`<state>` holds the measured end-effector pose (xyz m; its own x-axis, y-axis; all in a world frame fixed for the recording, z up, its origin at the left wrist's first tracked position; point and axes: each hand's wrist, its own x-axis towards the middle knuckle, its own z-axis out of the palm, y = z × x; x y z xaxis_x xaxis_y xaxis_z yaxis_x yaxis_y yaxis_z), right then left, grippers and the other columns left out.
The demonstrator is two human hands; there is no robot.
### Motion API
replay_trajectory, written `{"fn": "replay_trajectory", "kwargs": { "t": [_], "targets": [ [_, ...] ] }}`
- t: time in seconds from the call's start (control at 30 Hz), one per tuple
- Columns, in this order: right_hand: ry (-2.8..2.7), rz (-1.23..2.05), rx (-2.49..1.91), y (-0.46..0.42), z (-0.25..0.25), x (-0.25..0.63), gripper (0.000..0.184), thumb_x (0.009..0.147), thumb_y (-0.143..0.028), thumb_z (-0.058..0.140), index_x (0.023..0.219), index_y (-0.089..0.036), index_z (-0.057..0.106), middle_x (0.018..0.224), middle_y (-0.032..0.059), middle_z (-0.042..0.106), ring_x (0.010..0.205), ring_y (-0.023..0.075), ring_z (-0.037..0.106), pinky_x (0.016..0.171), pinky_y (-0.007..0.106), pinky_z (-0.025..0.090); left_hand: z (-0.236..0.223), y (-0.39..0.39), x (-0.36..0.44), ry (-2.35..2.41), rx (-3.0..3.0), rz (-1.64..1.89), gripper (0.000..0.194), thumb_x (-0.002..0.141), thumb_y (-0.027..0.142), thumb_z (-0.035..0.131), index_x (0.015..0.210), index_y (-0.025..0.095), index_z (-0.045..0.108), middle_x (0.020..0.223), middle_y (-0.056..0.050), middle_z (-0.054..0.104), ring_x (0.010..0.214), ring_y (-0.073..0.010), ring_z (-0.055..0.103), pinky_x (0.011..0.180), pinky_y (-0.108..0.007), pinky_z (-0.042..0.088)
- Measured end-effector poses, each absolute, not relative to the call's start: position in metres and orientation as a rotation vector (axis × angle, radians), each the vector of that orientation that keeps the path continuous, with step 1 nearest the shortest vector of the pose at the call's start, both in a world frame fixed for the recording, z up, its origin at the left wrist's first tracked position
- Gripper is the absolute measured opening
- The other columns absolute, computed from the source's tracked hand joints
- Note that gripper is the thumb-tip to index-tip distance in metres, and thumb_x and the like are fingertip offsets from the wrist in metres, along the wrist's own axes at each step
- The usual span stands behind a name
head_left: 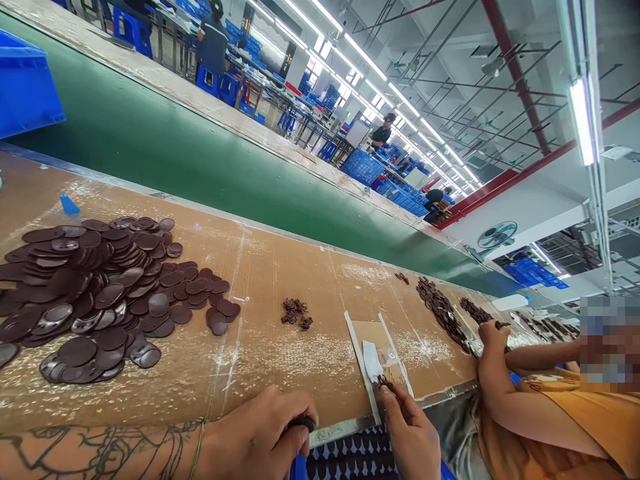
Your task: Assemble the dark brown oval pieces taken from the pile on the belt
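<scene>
My left hand (263, 430) is closed at the table's front edge, thumb and fingers around a dark brown oval piece (303, 422), mostly hidden. Beside it, my right hand (413, 430) pinches a small, thin dark brown piece (383, 381) over a taped cardboard patch (367, 330) with a white paper strip (371, 362). Below my hands, dark brown pieces (350, 459) lie in rows, partly hidden. A little heap of small curly brown pieces (296, 312) sits ahead of my left hand. To the left spreads a large pile of flat brown oval discs (100, 280).
A green conveyor belt (200, 153) runs behind the cardboard-covered table (280, 260). A blue crate (27, 87) stands at the far left. On my right a co-worker in an orange top (565, 420) reaches toward more brown pieces (440, 310).
</scene>
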<state>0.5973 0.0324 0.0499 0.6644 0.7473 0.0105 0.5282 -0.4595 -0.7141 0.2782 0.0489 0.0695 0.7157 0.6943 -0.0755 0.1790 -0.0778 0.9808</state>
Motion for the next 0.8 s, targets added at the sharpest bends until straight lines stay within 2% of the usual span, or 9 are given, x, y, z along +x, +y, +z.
{"fn": "replay_trajectory", "kwargs": {
  "t": [0.2, 0.4, 0.6, 0.8],
  "targets": [
    [-1.012, 0.381, -2.146, 0.0282, 0.0441, 0.6022, 0.069, 0.068, -0.071, 0.068, 0.109, -0.016, 0.079, 0.115, 0.0122, 0.077, 0.124, 0.0392, 0.061, 0.109, 0.043, 0.047, 0.0657, 0.0491, 0.2796, 0.716, 1.623, 0.499, 0.018, 0.092, 0.007, 0.048, 0.096, 0.02, 0.06, 0.065, 0.009, 0.058, 0.055, -0.0069, 0.058, 0.061, -0.021, 0.046],
    [-1.018, 0.38, -2.151, 0.0272, 0.0407, 0.6038, 0.074, 0.07, -0.074, 0.067, 0.117, -0.017, 0.077, 0.12, 0.0115, 0.076, 0.129, 0.0372, 0.059, 0.11, 0.041, 0.046, 0.0637, 0.0474, 0.279, 0.748, 1.64, 0.466, 0.018, 0.095, 0.01, 0.047, 0.099, 0.02, 0.061, 0.069, 0.008, 0.06, 0.059, -0.0084, 0.06, 0.065, -0.022, 0.049],
    [-0.982, 0.342, -2.166, 0.026, 0.0432, 0.599, 0.076, 0.068, -0.073, 0.065, 0.115, -0.014, 0.078, 0.121, 0.0131, 0.075, 0.129, 0.0385, 0.058, 0.11, 0.041, 0.046, 0.0667, 0.0489, 0.2799, 0.747, 1.654, 0.451, 0.018, 0.095, 0.009, 0.048, 0.099, 0.019, 0.061, 0.068, 0.008, 0.058, 0.058, -0.008, 0.059, 0.065, -0.023, 0.048],
    [-0.928, 0.308, -2.191, 0.0245, 0.0442, 0.6003, 0.07, 0.07, -0.07, 0.066, 0.112, -0.015, 0.078, 0.119, 0.0145, 0.075, 0.124, 0.0395, 0.061, 0.107, 0.043, 0.047, 0.0672, 0.0477, 0.2792, 0.735, 1.627, 0.476, 0.017, 0.093, 0.009, 0.047, 0.096, 0.02, 0.061, 0.067, 0.008, 0.058, 0.053, -0.0068, 0.054, 0.062, -0.021, 0.046]
  ]
}}
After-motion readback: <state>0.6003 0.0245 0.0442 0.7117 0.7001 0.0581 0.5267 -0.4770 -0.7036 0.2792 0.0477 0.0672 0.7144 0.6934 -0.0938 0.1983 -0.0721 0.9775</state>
